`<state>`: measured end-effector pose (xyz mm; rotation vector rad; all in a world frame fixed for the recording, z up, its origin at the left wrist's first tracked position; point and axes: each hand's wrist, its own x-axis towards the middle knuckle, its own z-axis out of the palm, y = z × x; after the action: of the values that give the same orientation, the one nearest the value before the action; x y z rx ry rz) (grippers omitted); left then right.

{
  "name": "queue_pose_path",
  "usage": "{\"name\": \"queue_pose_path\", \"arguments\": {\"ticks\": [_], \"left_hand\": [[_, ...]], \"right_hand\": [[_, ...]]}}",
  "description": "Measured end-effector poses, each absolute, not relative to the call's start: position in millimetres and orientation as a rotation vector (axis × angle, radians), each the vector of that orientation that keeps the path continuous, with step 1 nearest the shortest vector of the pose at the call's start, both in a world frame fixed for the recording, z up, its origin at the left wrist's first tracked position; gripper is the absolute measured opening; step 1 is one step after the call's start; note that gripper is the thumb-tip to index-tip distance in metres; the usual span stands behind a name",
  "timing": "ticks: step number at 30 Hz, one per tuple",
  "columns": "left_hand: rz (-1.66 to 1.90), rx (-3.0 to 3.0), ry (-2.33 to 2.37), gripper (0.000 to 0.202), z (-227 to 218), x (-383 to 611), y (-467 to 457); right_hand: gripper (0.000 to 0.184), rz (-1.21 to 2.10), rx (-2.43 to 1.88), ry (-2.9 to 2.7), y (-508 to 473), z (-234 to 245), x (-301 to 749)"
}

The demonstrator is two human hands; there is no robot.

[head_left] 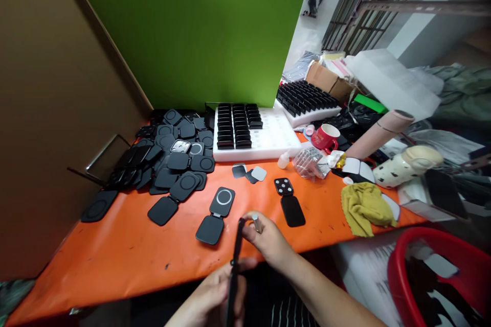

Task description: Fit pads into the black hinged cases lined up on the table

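A black folding charger (237, 248), seen edge-on and unfolded, stands nearly upright above the table's front edge. My left hand (215, 288) is closed around its lower half. At the upper end, the fingertips of my right hand (270, 240) meet the charger, and a small silver cylinder (257, 224) is gripped among those fingers. Left of my hands lies an open charger with a white ring (216, 214). To the right rests another, with light round dots on its smaller panel (284, 187). Beyond my hands are several thin grey and black plates (259, 173).
Many black chargers (164, 163) are heaped at left on the orange table (126, 250). A white foam tray (274, 135) holds upright black units. At right stand a red mug (325, 138), a pink bottle (379, 133), a yellow cloth (362, 207) and, lower, a red basin (399, 265).
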<state>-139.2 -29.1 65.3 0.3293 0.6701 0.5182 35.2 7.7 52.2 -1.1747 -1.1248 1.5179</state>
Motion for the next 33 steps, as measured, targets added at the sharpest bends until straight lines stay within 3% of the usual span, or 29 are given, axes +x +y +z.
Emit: {"name": "queue_pose_path", "arguments": {"ticks": [3,8,13,20,33], "left_hand": [[0.652,0.321,0.847,0.033,67,-140,-21],[0.563,0.592,0.933,0.046,66,-147,-10],[0.6,1.151,1.161,0.041,51,-141,-16],[0.619,1.599,1.173,0.058,41,-133,-23],[0.522,1.572,1.15,0.052,37,-127,-33]], "right_hand": [[0.04,1.363,-1.257,-1.126,5,56,34],[0.036,1.241,-1.405,-1.414,-1,74,36],[0.031,0.997,-1.558,-1.848,-7,89,32],[0.034,0.682,-1.733,-2.191,-12,94,29],[0.027,0.946,-1.58,-2.089,-15,83,31]]}}
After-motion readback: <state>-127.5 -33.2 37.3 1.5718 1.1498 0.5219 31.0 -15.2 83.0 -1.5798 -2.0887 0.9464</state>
